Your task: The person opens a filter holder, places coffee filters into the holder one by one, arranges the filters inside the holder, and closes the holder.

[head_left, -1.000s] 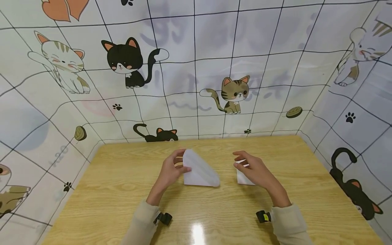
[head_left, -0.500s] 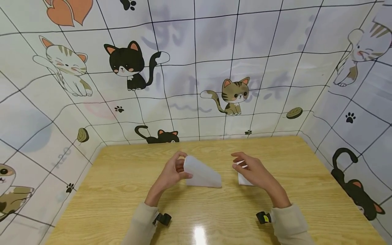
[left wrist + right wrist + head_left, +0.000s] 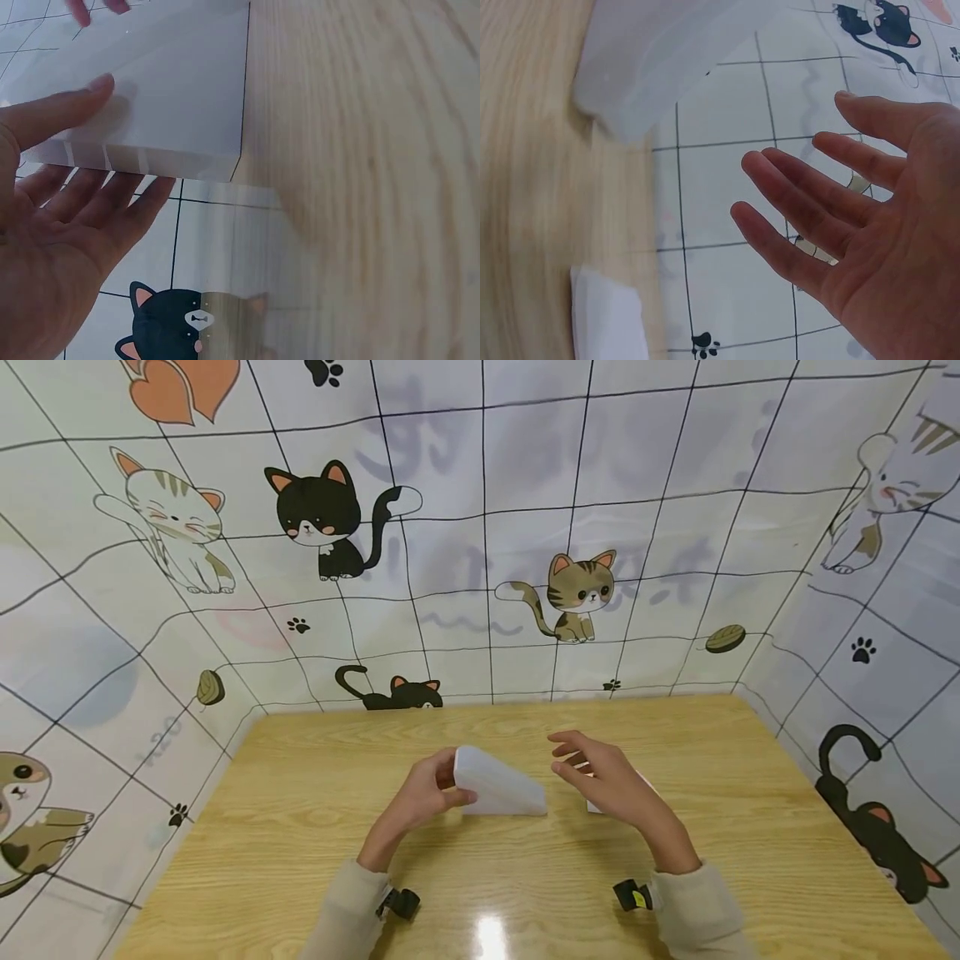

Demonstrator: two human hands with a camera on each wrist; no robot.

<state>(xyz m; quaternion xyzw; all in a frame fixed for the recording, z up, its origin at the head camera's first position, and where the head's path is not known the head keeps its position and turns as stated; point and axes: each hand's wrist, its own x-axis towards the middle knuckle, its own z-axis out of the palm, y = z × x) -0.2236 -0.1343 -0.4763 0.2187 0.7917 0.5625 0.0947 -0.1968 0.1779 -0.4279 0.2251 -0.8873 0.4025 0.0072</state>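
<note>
My left hand [image 3: 422, 789] grips a white, slightly translucent wedge-shaped holder [image 3: 498, 785] that stands on the table. In the left wrist view, the thumb lies across the broad face of the holder [image 3: 172, 97] and the fingers are behind its end edge. To the right, my right hand [image 3: 606, 783] hovers with its fingers spread and nothing in them. Behind and below it is a white folded stack [image 3: 595, 807], mostly hidden by the hand. The right wrist view shows that stack [image 3: 609, 319] as paper-like, apart from the fingers.
The wooden table [image 3: 487, 877] reaches to a back wall sheet [image 3: 450, 552] printed with cats and grid lines. Side sheets close in on left and right. A small black camera [image 3: 405, 903] sits on each wrist.
The holder's top has tipped lower and its slanted face has turned, with my left hand still gripping it. My right hand has shifted left, away from the folded stack.
</note>
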